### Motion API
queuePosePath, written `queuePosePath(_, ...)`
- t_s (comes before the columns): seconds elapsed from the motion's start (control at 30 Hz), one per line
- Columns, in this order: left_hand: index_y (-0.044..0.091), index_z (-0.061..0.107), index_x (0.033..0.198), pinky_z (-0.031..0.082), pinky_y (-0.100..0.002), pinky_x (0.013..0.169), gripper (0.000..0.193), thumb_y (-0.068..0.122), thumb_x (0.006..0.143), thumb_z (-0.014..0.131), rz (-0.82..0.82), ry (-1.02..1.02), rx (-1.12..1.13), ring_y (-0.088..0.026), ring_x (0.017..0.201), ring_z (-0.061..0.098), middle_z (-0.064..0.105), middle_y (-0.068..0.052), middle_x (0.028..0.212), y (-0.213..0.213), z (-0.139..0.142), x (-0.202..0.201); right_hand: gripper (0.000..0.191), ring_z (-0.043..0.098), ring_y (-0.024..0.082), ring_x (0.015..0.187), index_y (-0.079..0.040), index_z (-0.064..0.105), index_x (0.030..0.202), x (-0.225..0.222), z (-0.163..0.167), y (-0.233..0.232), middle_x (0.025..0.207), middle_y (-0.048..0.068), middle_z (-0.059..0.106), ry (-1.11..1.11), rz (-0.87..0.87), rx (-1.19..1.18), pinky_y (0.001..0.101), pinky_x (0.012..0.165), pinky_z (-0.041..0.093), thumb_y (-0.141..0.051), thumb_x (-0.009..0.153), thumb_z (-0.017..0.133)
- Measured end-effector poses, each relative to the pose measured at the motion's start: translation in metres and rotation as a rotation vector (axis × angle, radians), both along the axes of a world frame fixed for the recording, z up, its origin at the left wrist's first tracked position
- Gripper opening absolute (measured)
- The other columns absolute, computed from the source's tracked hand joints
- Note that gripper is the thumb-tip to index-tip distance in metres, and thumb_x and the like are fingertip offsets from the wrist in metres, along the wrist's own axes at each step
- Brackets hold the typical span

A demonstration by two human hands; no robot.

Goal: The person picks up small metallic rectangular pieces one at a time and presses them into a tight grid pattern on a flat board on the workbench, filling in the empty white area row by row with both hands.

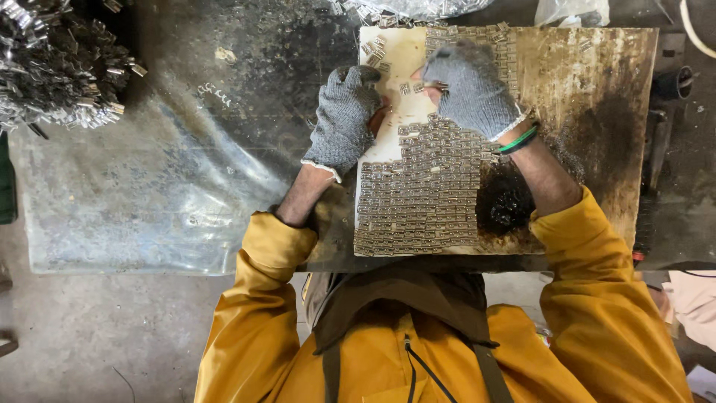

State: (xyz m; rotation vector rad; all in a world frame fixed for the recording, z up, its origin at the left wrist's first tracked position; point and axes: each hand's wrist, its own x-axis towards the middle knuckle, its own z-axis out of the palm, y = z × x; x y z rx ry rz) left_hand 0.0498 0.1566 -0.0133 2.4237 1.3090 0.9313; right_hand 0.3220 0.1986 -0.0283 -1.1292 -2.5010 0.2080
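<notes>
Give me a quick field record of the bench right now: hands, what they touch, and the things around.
left hand: grey knit glove, resting on left edge of the pale board
right hand: grey knit glove, fingertips on small metal clips
rows of clips: cover the board's lower part
board top left: mostly bare, a few loose clips
clip pile: far left on the metal sheet
wristband: green, right wrist
</notes>
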Motion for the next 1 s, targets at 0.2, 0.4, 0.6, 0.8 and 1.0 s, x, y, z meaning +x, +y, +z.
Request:
queuePosePath(0.2, 0.004, 0.075, 0.087, 0.046, -0.048, 0.089, 0.021, 0.024, 0.086, 0.082, 0.046, 0.013, 0.043, -0.035, 0.111, 0.054, 0.062, -0.012, 0.127, 0.002, -0.004, 0.001, 0.020, 0.061, 0.029, 0.099, -0.015, 0.081, 0.102, -0.005, -0.003, -0.003, 0.097, 0.009, 0.071, -0.121, -0.090, -0.149, 0.0570, 0.103, 0.036, -0.035, 0.103, 0.075)
queuePosePath(0.4, 0.001, 0.073, 0.087, 0.046, -0.048, 0.092, 0.021, 0.021, 0.088, 0.079, -0.023, -0.006, 0.044, -0.034, 0.113, 0.054, 0.063, -0.013, 0.128, 0.000, -0.010, 0.017, 0.023, 0.062, 0.031, 0.100, -0.017, 0.083, 0.093, -0.001, -0.001, -0.015, 0.093, 0.006, 0.074, -0.155, -0.062, -0.123, 0.0580, 0.100, 0.037, -0.037, 0.098, 0.073)
queuePosePath(0.6, 0.003, 0.074, 0.091, 0.045, -0.049, 0.095, 0.017, 0.018, 0.088, 0.079, -0.044, -0.045, 0.084, -0.036, 0.115, 0.053, 0.062, -0.015, 0.129, 0.000, -0.010, 0.017, 0.028, 0.060, 0.031, 0.098, -0.014, 0.081, 0.099, -0.003, 0.006, -0.018, 0.091, 0.009, 0.069, -0.080, -0.026, -0.253, 0.0541, 0.099, 0.041, -0.040, 0.102, 0.071)
queuePosePath(0.8, 0.002, 0.071, 0.086, 0.045, -0.049, 0.093, 0.015, 0.015, 0.084, 0.078, -0.059, -0.040, 0.040, -0.036, 0.113, 0.054, 0.063, -0.016, 0.128, -0.002, -0.006, 0.016, 0.027, 0.061, 0.027, 0.091, -0.015, 0.081, 0.096, 0.001, 0.002, -0.014, 0.088, 0.007, 0.070, -0.135, 0.015, -0.152, 0.0549, 0.097, 0.039, -0.039, 0.102, 0.071)
queuePosePath(1.0, 0.005, 0.071, 0.081, 0.046, -0.048, 0.095, 0.016, 0.017, 0.086, 0.080, -0.019, -0.049, 0.042, -0.035, 0.115, 0.055, 0.063, -0.014, 0.129, -0.004, 0.001, 0.011, 0.024, 0.060, 0.024, 0.086, -0.018, 0.080, 0.099, 0.002, -0.003, -0.020, 0.088, 0.006, 0.069, -0.207, 0.002, -0.226, 0.0482, 0.094, 0.043, -0.039, 0.104, 0.069)
